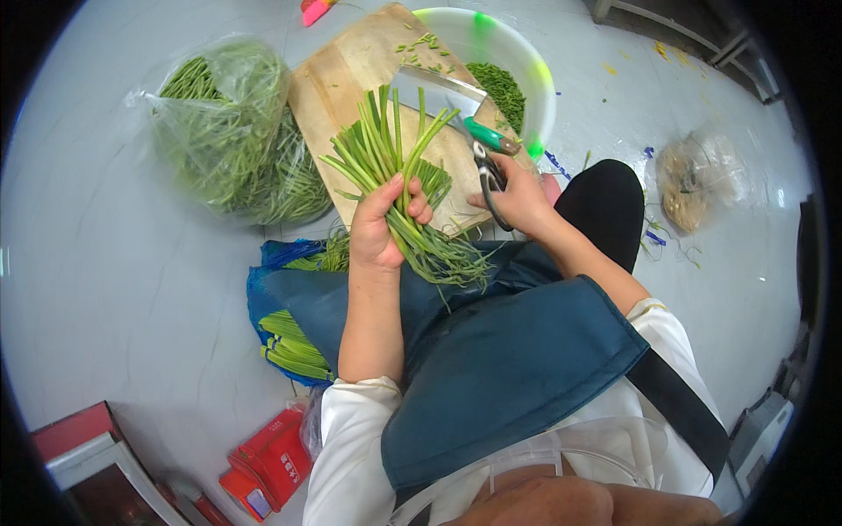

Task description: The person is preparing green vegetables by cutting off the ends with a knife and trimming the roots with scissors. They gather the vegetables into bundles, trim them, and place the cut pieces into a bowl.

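Observation:
My left hand (379,227) grips a bunch of garlic scapes (381,148), thick pale ends up and thin wispy tips hanging towards my apron. Black-handled scissors (485,177) are in my right hand (524,200), their blades pointing up and left by the cleaver. That cleaver (437,92), with a green and wood handle, lies flat across a wooden cutting board (329,85). More scapes (434,179) rest on the board, partly hidden behind the held bunch. Short cut pieces (421,45) are scattered near the board's far edge.
A white basin (541,62) with chopped green pieces (503,95) stands behind the board. Left of it sits a clear bag of green stems (223,138). Banded bundles (296,348) lie in a blue bag beside my apron. Another clear bag (691,181) is at right.

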`<state>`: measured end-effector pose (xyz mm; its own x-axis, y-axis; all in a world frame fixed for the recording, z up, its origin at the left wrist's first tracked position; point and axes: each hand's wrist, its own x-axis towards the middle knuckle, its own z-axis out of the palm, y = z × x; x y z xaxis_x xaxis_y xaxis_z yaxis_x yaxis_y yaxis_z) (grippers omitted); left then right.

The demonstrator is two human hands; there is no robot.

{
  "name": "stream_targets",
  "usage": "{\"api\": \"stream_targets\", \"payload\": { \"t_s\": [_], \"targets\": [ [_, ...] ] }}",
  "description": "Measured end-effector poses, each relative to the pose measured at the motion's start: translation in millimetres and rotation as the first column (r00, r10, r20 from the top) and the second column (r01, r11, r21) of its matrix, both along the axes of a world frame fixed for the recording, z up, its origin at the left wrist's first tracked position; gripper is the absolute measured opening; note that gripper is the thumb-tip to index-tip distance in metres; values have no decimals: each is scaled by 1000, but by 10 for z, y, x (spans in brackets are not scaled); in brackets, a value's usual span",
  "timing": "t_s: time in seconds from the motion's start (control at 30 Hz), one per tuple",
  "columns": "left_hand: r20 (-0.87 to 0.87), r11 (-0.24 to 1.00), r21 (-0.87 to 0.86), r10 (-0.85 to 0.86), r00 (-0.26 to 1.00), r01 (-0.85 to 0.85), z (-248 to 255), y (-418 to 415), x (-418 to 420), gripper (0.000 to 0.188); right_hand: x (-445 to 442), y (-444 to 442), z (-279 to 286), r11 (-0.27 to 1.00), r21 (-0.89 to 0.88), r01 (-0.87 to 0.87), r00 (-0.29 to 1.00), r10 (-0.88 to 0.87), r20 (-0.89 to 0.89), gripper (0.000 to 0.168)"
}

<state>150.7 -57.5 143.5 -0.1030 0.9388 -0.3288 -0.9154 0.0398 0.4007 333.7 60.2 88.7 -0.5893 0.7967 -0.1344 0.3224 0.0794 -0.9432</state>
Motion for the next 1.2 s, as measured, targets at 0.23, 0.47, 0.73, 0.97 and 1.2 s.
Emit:
{"api": "stream_targets", "payload": {
  "t_s": [0.23, 0.47, 0.73, 0.97, 1.2],
  "targets": [
    [-205, 987, -25, 147, 968, -156, -22, -186, 52, 18, -264, -78, -1030, 863, 451, -228, 781, -114, 614, 52],
    [-301, 966, -71, 217, 928, -249, 142, -259, 205, 19, -349, 76, -1625, 689, 679, -255, 769, -281, 574, 42],
    [-413, 967, -9, 229, 881, -256, 49, -245, 255, 19, -632, -208, 211, 679, -611, -407, 815, -33, -579, 44],
    [-287, 972, -27, 218, 933, -235, 64, -221, 426, 23, -586, -344, 762, 822, -478, -308, 860, 26, -510, 29],
    [-511, 965, -32, 208, 834, -260, 162, -208, 514, 25, -544, -280, 891, 865, -383, -323, 872, 115, -476, 23]
  ]
}}
